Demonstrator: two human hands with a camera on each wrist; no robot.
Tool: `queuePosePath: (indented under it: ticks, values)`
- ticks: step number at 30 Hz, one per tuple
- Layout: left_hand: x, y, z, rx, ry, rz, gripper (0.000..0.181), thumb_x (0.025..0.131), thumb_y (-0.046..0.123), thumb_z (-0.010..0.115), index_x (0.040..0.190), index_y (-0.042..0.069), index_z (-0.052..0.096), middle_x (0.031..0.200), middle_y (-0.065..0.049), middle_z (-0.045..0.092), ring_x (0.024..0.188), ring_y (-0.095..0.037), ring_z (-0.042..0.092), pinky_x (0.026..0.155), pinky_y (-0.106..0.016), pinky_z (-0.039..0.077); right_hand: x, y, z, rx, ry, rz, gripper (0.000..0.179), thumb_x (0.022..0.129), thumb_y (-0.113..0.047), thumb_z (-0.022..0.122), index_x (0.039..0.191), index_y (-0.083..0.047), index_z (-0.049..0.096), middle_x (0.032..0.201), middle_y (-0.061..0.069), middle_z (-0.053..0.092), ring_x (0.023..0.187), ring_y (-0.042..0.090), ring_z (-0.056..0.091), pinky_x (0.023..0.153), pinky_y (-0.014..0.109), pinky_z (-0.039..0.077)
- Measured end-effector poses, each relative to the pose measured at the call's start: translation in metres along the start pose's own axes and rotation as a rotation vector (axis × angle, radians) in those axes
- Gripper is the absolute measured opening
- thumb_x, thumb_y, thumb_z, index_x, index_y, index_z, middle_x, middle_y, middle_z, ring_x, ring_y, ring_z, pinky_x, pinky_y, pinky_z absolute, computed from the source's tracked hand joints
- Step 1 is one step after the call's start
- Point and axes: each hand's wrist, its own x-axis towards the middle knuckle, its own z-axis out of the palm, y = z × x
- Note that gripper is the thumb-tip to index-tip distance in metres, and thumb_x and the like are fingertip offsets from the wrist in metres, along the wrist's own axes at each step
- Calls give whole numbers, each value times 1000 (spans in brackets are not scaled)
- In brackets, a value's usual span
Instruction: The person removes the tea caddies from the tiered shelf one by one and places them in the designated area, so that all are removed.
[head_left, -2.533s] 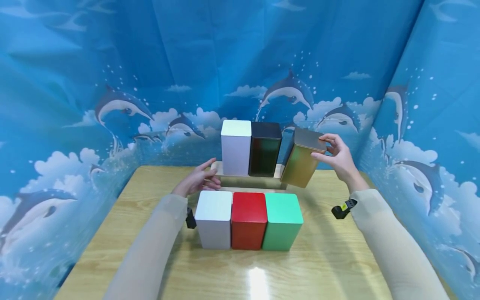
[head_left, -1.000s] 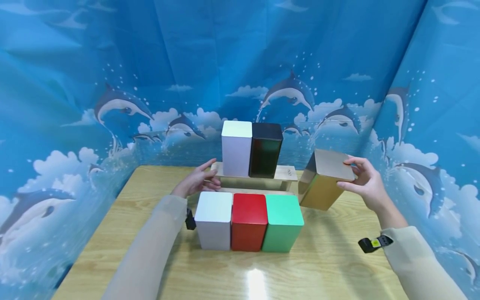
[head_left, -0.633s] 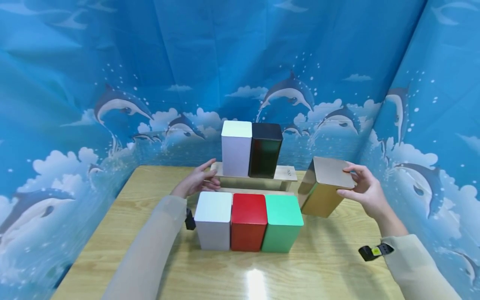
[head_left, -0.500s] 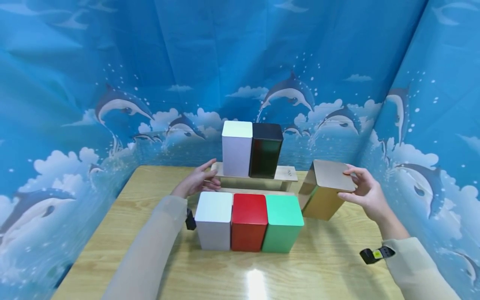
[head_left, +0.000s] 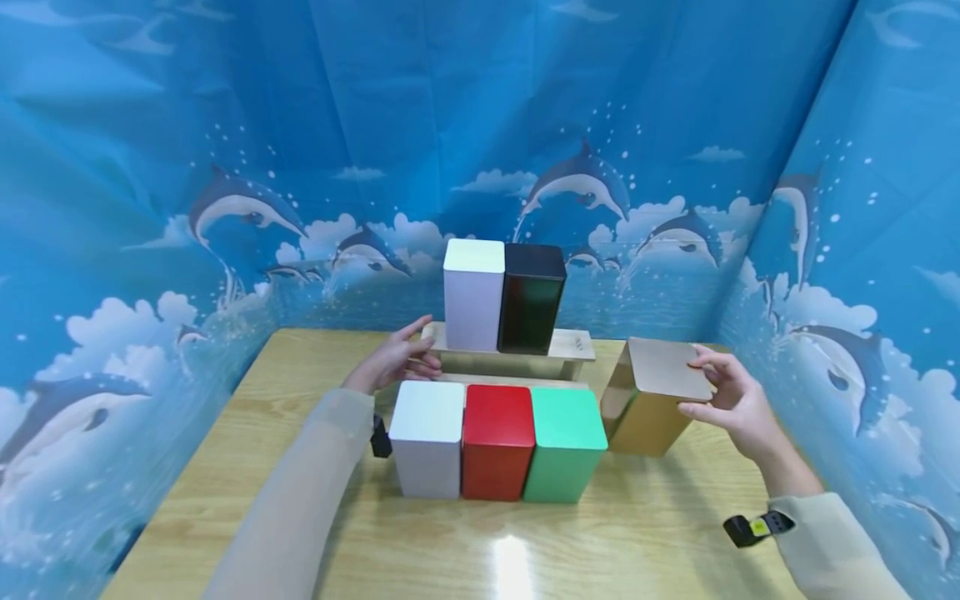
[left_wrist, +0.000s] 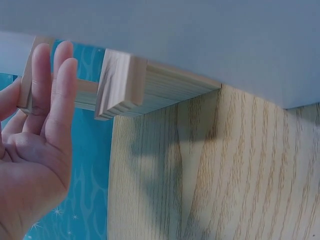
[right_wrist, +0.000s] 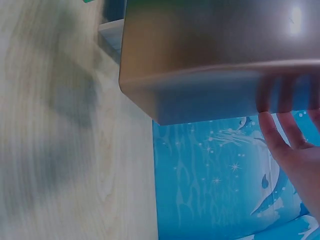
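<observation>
My right hand (head_left: 731, 400) grips a rectangular gold tin (head_left: 663, 408) by its upper right side, thumb in front and fingers behind. The tin is right of the green tin (head_left: 568, 417), its bottom close over the table. In the right wrist view, fingertips (right_wrist: 267, 122) press the gold tin's side (right_wrist: 200, 95). My left hand (head_left: 397, 362) holds the left end of a two-tier wooden stand (head_left: 573, 344); the left wrist view shows its board (left_wrist: 27, 90) between thumb and fingers. A white tin (head_left: 474, 292) and a black tin (head_left: 532, 300) stand upright on the upper tier.
In front of the stand, another white tin (head_left: 427, 417), a red tin (head_left: 498, 417) and the green tin form a tight row. They hide most of the stand's lower tier. The wooden table (head_left: 262, 467) backs onto blue dolphin-print curtains (head_left: 375, 125).
The gold tin, held tilted at the stand's right end, has moved right, down and nearer me with my right hand, and stands straighter. My left hand keeps its place on the stand.
</observation>
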Motion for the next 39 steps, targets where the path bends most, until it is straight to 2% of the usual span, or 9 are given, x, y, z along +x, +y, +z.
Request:
queuePosePath:
  ticks: [5,14,26,34,39]
  values:
    - [-1,1,0,-2,6,1,61,96,36,51,147,41,18,93,-19,65,85,-35,66,76,-46,54,-3,4,1,52,-58,-30,57,70,32,54,121,9,43,130,11,43,125,17,40,75,26,54]
    - [0,0,-1,14,-8,9,62,95,37,51,147,41,17,94,-18,65,86,-33,66,77,-45,54,-13,10,3,28,-74,-35,53,67,34,54,115,13,45,140,15,33,128,17,37,84,23,50]
    - [2,0,-1,6,2,-4,61,96,37,51,147,42,17,96,-19,64,86,-33,67,76,-45,54,-22,15,9,25,-92,5,50,69,31,56,113,10,46,138,15,35,118,15,47,79,24,50]
    - [-1,-1,-2,15,-27,30,61,96,36,50,147,41,18,95,-20,64,87,-35,66,77,-46,53,-26,22,12,30,-101,14,48,68,30,57,110,12,46,137,17,36,119,16,47,78,26,51]
    - [0,-2,-2,13,-23,22,62,95,37,51,147,41,17,95,-19,64,87,-34,66,77,-46,53,-29,27,13,1,-89,44,46,67,28,60,108,13,46,136,15,36,118,15,46,78,26,51]
